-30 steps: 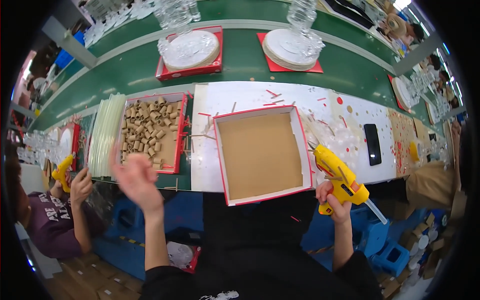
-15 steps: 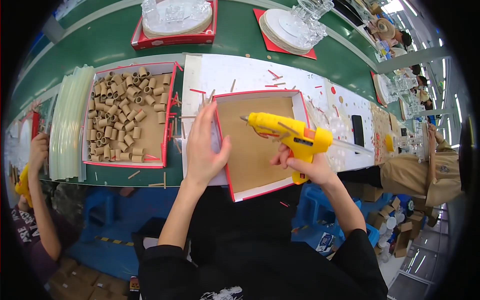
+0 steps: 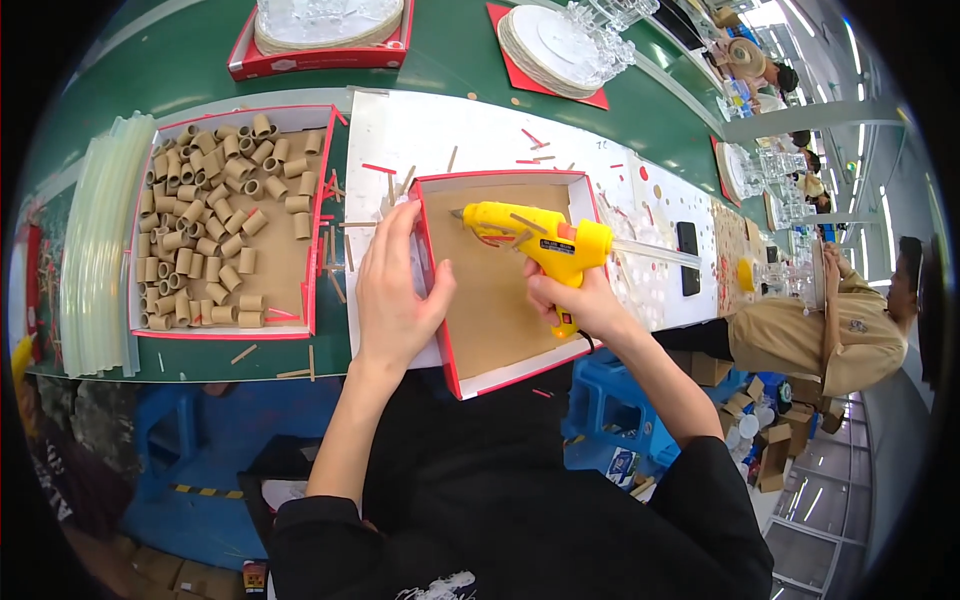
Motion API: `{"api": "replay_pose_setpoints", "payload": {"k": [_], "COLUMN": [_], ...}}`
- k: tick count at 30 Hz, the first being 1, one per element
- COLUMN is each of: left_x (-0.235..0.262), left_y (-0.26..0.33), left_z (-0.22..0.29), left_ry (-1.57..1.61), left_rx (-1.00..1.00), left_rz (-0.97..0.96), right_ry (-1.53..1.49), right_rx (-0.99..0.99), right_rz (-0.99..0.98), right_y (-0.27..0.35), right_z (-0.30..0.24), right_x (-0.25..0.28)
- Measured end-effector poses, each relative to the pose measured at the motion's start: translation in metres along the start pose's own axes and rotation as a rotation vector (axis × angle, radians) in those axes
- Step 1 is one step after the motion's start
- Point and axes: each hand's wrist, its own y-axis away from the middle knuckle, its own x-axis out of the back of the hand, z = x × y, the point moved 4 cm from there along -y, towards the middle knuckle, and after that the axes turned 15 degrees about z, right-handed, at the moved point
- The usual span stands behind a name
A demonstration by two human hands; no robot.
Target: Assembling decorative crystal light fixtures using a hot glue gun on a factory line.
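Note:
My right hand (image 3: 588, 300) is wrapped round the grip of a yellow hot glue gun (image 3: 570, 250). Its nozzle points left, and a clear glue stick (image 3: 655, 254) juts from its rear. The gun is held over a shallow box with red edges and a brown bottom (image 3: 500, 335), which holds no parts that I can see. My left hand (image 3: 392, 300) lies along the box's left wall, fingers stretched out and thumb apart, reaching over the wall. Thin brown and red strips are scattered near its fingertips on a white board (image 3: 490, 125).
On the left, a red-edged box (image 3: 322, 235) holds many short cardboard tubes, beside a bundle of clear glue sticks (image 3: 100, 260). Stacked round boards (image 3: 555, 45) with clear pieces stand at the back. A black phone (image 3: 688, 258) lies right. Another person (image 3: 800, 325) works beyond it.
The glue gun has moved a little left and away from me over the box. My left hand keeps its place on the box wall. The whole view has shifted slightly.

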Motion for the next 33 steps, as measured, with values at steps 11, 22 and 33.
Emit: {"api": "replay_pose_setpoints", "payload": {"k": [11,22,33], "left_x": [-0.001,-0.001,-0.002], "left_y": [-0.003,-0.002,-0.003], "left_z": [0.002,0.007,0.009], "left_ry": [-0.013,-0.010,-0.025], "left_rx": [-0.001,0.021,0.013], "left_rz": [0.011,-0.028,-0.005], "right_ry": [-0.023,0.011,-0.039], "right_rx": [-0.005,0.201,-0.019], "right_rz": [0.057,0.114,0.196], "right_y": [0.000,0.009,0.013], "right_z": [0.003,-0.005,-0.004], "right_x": [0.007,0.039,0.097]}}
